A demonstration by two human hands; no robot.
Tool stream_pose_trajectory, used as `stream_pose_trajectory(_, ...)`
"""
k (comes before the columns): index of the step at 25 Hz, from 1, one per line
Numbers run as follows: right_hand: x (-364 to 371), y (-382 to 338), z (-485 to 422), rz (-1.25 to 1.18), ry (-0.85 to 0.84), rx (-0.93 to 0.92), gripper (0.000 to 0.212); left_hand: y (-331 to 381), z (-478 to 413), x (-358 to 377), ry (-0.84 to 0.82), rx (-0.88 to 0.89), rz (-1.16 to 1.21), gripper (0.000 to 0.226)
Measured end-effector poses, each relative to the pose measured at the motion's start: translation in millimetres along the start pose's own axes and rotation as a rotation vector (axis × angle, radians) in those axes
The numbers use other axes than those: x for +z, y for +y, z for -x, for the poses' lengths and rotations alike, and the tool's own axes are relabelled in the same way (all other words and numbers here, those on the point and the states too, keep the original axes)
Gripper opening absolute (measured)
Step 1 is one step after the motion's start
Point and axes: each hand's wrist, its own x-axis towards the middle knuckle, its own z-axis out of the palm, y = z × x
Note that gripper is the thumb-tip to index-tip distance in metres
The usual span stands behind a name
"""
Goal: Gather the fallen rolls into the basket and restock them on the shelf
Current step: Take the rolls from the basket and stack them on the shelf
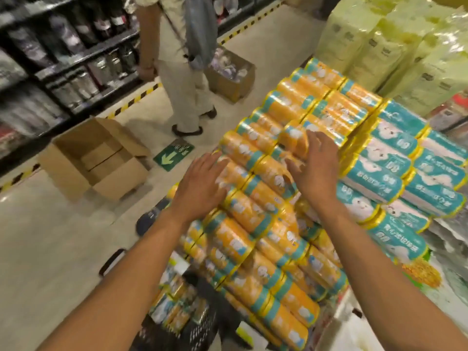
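Note:
A tall stack of orange roll packs with teal bands fills the middle of the head view. My left hand lies flat on the stack's left side, fingers spread, holding nothing. My right hand presses with spread fingers on an orange pack near the top of the stack. Teal roll packs are stacked directly to the right. Below the stack, a dark basket holds several orange and teal packs; its black handle sticks out to the left.
An open cardboard box stands on the floor at left. A person in light trousers walks in the aisle beyond it, beside another box. Dark shelves line the left. Pale green packages rise at the back right.

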Motion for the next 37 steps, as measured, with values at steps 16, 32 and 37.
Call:
stream_pose_trajectory(16, 375.3, -216.2, 401.5, -0.136, -1.310, -0.423, 0.059, -179.2, 499.6, 268.2, -0.004, -1.296, 0.396, 0.063)
stream_pose_trajectory(32, 785.8, -118.0, 491.5, 0.040, -1.313, -0.797, 0.076, -354.8, 520.9, 640.7, -0.097, -1.334, 0.045, 0.079)
stream_pose_trajectory(37, 664.9, -160.7, 472.8, -0.169, -1.156, -0.382, 0.060, -320.6, 503.9, 516.4, 0.115, -1.536, 0.374, 0.078)
